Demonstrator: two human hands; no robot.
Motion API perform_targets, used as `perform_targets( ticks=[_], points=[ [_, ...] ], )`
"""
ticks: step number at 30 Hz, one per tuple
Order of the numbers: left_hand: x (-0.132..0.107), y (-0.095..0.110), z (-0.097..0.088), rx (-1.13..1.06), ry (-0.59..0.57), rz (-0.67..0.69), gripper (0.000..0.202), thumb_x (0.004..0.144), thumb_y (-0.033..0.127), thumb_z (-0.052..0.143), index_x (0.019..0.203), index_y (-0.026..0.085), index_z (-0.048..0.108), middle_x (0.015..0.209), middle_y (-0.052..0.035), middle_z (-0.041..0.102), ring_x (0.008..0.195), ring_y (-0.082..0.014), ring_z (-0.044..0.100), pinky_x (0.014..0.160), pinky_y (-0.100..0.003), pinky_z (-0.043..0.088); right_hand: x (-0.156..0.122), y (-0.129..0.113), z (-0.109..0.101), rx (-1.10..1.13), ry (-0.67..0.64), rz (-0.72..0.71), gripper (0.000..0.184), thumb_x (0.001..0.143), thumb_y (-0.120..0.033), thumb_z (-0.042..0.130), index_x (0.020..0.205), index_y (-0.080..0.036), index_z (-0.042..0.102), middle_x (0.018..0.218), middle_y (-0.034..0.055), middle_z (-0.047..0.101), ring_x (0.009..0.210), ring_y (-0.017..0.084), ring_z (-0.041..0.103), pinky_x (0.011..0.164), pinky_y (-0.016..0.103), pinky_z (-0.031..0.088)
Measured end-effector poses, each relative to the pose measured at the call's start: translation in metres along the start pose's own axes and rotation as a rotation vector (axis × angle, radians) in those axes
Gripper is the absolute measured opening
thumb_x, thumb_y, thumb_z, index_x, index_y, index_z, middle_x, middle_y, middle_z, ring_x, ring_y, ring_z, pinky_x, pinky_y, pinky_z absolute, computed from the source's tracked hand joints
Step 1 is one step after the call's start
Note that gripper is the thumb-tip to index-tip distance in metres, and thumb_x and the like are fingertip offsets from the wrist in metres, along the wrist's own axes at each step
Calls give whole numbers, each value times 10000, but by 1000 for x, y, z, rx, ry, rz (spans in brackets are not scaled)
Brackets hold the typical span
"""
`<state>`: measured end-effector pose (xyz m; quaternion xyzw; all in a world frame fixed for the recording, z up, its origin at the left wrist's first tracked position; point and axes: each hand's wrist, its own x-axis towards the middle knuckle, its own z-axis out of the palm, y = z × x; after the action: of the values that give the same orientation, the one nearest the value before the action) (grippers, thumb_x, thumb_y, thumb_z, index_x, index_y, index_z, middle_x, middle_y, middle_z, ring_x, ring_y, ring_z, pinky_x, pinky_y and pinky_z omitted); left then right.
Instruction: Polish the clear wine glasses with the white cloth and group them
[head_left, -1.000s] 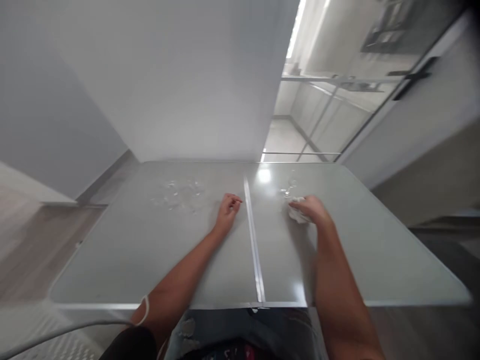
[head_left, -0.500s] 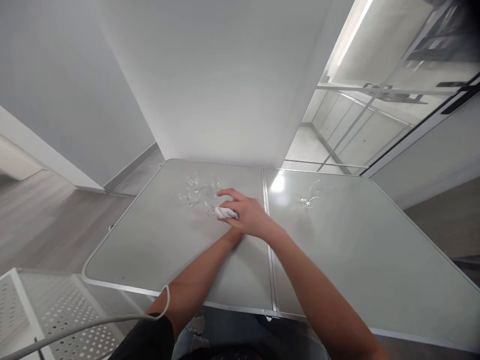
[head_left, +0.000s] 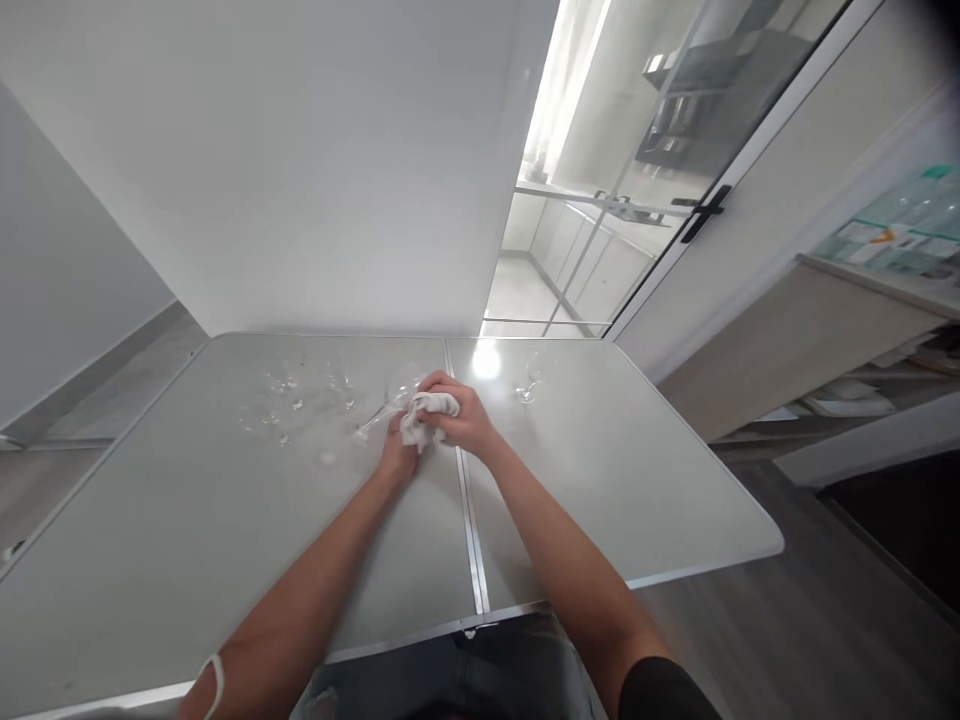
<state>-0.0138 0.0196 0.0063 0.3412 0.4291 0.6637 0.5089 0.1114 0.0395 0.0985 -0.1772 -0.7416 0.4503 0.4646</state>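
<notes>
A bunched white cloth (head_left: pixel 426 418) is pinched in my right hand (head_left: pixel 466 418), whose fingers are curled round it. Close against it from the left is my left hand (head_left: pixel 397 452), closed, with its fingertips partly hidden by the cloth. A clear wine glass (head_left: pixel 381 412) lies tilted between the hands, its foot pointing left; my left hand appears to grip it, and the cloth presses on it. Several more clear stemmed glasses (head_left: pixel 345 400) are on the table to the left. A single glass (head_left: pixel 527 392) stands right of the seam.
The pale glossy table (head_left: pixel 585 480) has a metal seam (head_left: pixel 469 520) across it and a metal edge. A white wall (head_left: pixel 337 200) rises behind. To the right are a glass door (head_left: pixel 577 250) and a shelf (head_left: pixel 877 280) with plastic bottles.
The view has swung to the right. My hands have come together round the cloth, and the tilted wine glass now shows between them, away from the standing glasses.
</notes>
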Motion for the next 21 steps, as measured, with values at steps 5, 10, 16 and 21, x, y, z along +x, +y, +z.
perform_targets(
  ticks=[5, 10, 16, 21],
  points=[
    [-5, 11, 0, -117, -248, -22, 485, 829, 489, 726, 1232, 245, 613, 1075, -82, 724, 789, -161, 667, 783, -342, 550, -34, 9, -47, 21, 199, 133, 244, 820, -437, 755, 760, -207, 701, 972, 54, 576, 872, 195, 566, 831, 330, 471],
    [-15, 31, -1, -112, -430, -74, 746, 699, 360, 821, 1384, 249, 548, 1343, -156, 634, 1013, -253, 696, 937, -454, 545, -50, 22, -55, 168, 342, 248, 377, 753, -560, 769, 736, -196, 671, 972, 60, 568, 744, 161, 517, 671, 295, 462],
    [-10, 29, -6, -126, -528, -325, 612, 878, 611, 560, 1304, 181, 645, 1259, -191, 673, 818, -220, 697, 716, -388, 588, -57, 23, -70, 318, 218, 284, 439, 718, -610, 739, 728, -177, 672, 869, 57, 570, 600, 135, 482, 537, 289, 418],
    [-15, 13, -5, -15, -626, -313, 720, 782, 595, 752, 1339, 166, 595, 860, -97, 709, 495, -90, 527, 482, -231, 436, -56, 21, -61, 284, 87, 333, 452, 702, -603, 751, 842, -176, 696, 985, 75, 637, 698, 163, 563, 645, 301, 487]
  ],
)
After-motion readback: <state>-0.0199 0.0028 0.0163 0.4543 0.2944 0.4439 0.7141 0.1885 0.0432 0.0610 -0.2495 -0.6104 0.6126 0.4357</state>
